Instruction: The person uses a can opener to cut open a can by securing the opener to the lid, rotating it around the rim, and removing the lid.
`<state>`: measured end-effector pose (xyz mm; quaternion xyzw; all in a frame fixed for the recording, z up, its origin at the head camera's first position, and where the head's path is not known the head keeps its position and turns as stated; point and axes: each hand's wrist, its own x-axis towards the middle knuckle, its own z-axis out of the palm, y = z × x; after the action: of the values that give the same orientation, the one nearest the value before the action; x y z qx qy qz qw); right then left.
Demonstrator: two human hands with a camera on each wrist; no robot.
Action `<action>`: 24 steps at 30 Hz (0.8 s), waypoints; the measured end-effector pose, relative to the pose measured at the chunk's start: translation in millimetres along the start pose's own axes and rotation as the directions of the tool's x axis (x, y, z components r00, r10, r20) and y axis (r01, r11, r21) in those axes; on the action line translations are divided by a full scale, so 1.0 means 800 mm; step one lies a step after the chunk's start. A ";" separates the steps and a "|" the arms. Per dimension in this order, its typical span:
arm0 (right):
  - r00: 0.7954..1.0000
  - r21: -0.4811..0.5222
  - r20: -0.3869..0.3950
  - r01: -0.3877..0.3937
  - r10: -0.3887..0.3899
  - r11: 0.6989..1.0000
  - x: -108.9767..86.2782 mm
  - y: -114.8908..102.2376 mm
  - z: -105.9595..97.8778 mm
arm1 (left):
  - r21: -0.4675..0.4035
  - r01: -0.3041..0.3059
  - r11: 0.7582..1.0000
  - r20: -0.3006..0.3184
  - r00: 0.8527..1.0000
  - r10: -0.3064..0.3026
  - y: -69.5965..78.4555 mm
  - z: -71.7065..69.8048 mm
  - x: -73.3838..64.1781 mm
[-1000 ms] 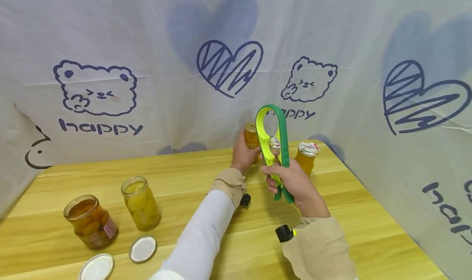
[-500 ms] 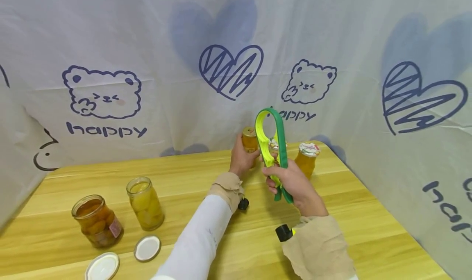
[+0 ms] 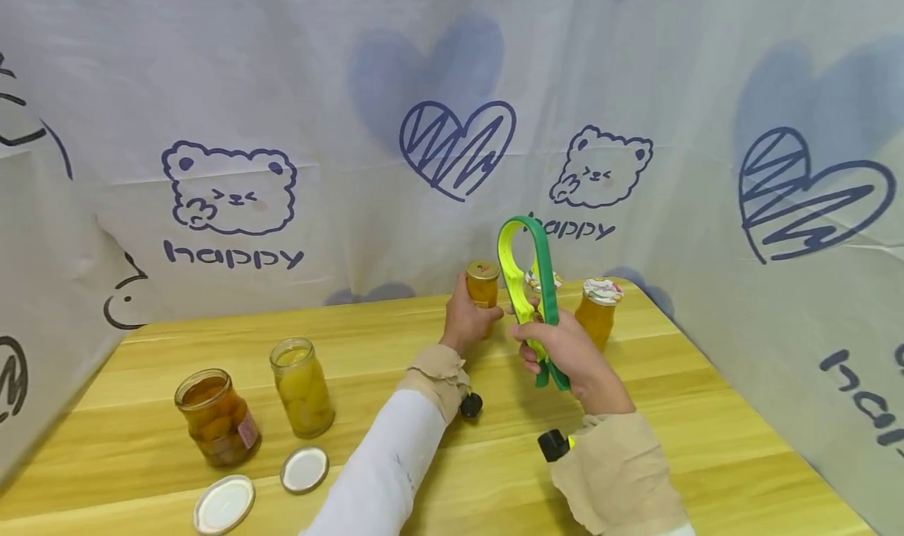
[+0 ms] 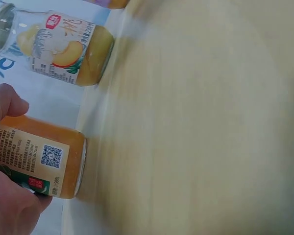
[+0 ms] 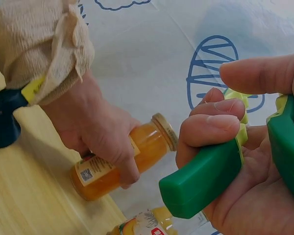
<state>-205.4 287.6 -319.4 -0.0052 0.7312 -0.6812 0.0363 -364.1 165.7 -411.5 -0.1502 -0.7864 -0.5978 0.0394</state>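
Where the wood-grain table [image 3: 381, 324] ends at the back, a pale cloth [image 3: 332, 104] hangs, printed in blue with hearts, bear faces and the word "happy"; more cloth runs along both sides. Head view: a larger lid [image 3: 224, 505] and a smaller lid [image 3: 305, 469] lie loose at near left, pale undersides up. A white sleeve [image 3: 384, 450] reaches over the table. Left hand [image 3: 468, 316] wrapped round a gold-lidded jar [image 3: 483, 289] at the back edge; right hand [image 3: 572, 355] curled round the handles of a green-and-yellow opener [image 3: 547, 273], loop upward. Hands near each other but apart. The opener partly screens the neighbouring jar [image 3: 558, 280], patterned lid on; a right-hand jar [image 3: 596, 320], also lidded, holds orange contents. Open at left: a brown jar [image 3: 219, 424], rounded pieces in dark liquid, and a yellow jar [image 3: 304, 395], yellow pieces inside.

Left wrist view: bare tabletop fills most of the frame, cloth at left, jars appearing sideways. Thumb and fingers clasp the gold-lidded jar from opposite sides; orange contents, QR code on label. Cannot tell whether its base touches the table. The neighbouring jar, well apart from the fingers, carries a fruit picture.

Right wrist view: cloth behind, table at lower left. Right fingers hook one green handle, thumb near the other; left hand clasps the gold-lidded jar, lid on
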 end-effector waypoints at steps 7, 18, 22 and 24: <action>1.000 -0.021 -0.003 -0.026 0.026 0.999 0.004 0.003 0.002 | 0.003 0.031 1.000 -0.006 0.999 -0.031 0.000 -0.012 -0.014; 0.999 -0.075 0.006 -0.035 0.036 0.997 0.010 0.000 0.010 | -0.058 0.016 0.998 0.019 1.000 -0.015 -0.006 -0.032 -0.030; 0.999 -0.090 0.012 -0.039 0.040 0.995 0.008 0.002 0.012 | -0.106 -0.008 0.994 0.072 0.997 0.016 -0.009 -0.039 -0.039; 0.999 -0.108 0.020 -0.037 0.039 0.994 0.008 0.003 0.013 | -0.123 -0.019 0.992 0.091 0.995 0.030 -0.011 -0.043 -0.043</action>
<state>-210.7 276.7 -323.2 -0.0006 0.7662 -0.6401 0.0568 -338.2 124.6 -417.9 -0.1897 -0.7474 -0.6367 0.0009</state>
